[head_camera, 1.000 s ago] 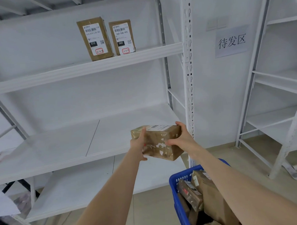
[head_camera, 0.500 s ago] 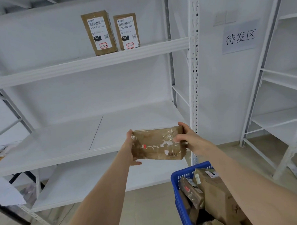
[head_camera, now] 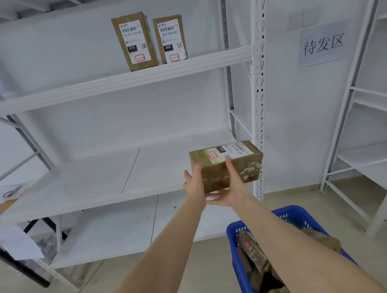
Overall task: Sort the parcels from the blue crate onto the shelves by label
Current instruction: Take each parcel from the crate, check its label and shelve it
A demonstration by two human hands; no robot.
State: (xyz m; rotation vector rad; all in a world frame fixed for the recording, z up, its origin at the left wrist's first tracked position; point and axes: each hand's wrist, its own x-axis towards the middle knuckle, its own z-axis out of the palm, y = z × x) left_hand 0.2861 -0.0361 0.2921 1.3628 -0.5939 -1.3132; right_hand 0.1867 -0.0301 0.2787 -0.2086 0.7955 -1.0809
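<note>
A brown taped parcel [head_camera: 244, 169] is in both my hands at the right front edge of the middle shelf [head_camera: 97, 184]. Its white label faces up and reads 060. My left hand [head_camera: 194, 185] grips its left end. My right hand [head_camera: 232, 188] holds it from below, thumb on the front face. Two parcels stand upright on the upper shelf [head_camera: 120, 82]: one labelled 010 [head_camera: 134, 41], and one labelled 060 [head_camera: 170, 38] beside it. The blue crate [head_camera: 234, 243] sits at the lower right with several brown parcels [head_camera: 254, 252] inside.
A white perforated upright [head_camera: 259, 89] stands just right of the held parcel. A second white rack [head_camera: 367, 122] fills the right side, and a paper sign [head_camera: 321, 44] hangs on the wall between. Loose papers [head_camera: 11, 192] lie at the far left. A lower shelf [head_camera: 116, 232] sits near the floor.
The parcel has been turned so that its label faces up, and it has shifted right toward the upright. My right hand moved from its right end to beneath it.
</note>
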